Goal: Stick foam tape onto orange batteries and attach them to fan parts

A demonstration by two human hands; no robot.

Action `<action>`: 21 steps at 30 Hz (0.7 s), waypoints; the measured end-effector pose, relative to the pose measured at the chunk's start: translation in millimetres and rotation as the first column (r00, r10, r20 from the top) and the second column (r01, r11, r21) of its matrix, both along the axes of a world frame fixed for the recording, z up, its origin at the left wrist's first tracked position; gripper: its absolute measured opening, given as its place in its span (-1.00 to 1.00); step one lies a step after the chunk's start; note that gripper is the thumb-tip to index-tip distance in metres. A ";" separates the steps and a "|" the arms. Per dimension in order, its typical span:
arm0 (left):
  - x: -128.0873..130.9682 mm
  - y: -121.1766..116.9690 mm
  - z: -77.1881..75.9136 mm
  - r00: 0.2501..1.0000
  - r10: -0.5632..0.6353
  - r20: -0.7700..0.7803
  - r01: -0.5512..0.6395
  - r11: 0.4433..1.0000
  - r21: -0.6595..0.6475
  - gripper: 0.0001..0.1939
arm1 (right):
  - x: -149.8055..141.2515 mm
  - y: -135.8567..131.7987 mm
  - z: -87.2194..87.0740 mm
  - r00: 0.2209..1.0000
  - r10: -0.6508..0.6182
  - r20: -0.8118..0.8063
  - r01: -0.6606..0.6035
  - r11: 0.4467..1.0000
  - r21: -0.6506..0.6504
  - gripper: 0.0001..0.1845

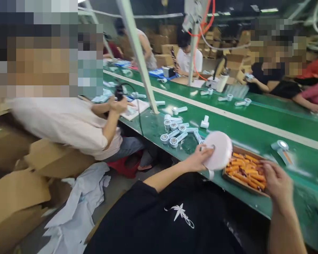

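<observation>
My left hand (201,158) is closed on the edge of a flat white roll (218,151), which looks like tape with a small hole in its middle. A short white strip hangs below it. Just right of the roll lies a shallow cardboard box (245,187) filled with orange cylindrical batteries (245,167), some with dark wire ends. My right hand (279,183) is over the box's right end, its fingers pinched together; what is between them, if anything, is hidden. Several light-blue handheld fan bodies (176,130) lie left of the roll.
A green conveyor belt (243,137) runs behind the bench. One fan body (282,150) lies open at the right, with orange inside. At the left sits a co-worker (69,123) holding a dark tool. A pale post (140,60) rises from the bench; cardboard boxes (18,197) stand on the floor.
</observation>
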State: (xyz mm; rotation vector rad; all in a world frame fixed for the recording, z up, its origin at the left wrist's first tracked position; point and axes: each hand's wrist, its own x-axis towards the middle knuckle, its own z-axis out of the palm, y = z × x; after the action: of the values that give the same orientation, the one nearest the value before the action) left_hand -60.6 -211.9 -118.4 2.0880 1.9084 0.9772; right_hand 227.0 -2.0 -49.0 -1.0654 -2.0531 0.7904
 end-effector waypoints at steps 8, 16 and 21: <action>-49.9 -56.9 -31.2 0.955 0.220 0.197 -0.249 0.959 0.137 -0.10 | -128.3 -172.4 -15.2 0.606 0.775 0.182 -0.658 0.616 -0.433 -0.38; -37.9 -16.3 -99.7 0.931 0.111 0.348 -0.265 0.860 0.435 -0.28 | -138.9 -62.9 9.6 0.400 0.739 0.541 -0.562 0.665 -0.492 -0.47; -23.6 -7.6 -129.8 0.952 0.013 0.307 -0.172 0.851 0.496 -0.32 | -239.1 63.1 0.1 0.585 0.391 0.710 -0.543 0.839 -0.015 -0.38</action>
State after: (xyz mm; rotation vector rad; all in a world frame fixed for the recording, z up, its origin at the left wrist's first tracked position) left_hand -84.2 -219.6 -248.2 1.9399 1.7390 1.8893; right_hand -12.1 61.0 -48.9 -0.7410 -3.0867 0.4037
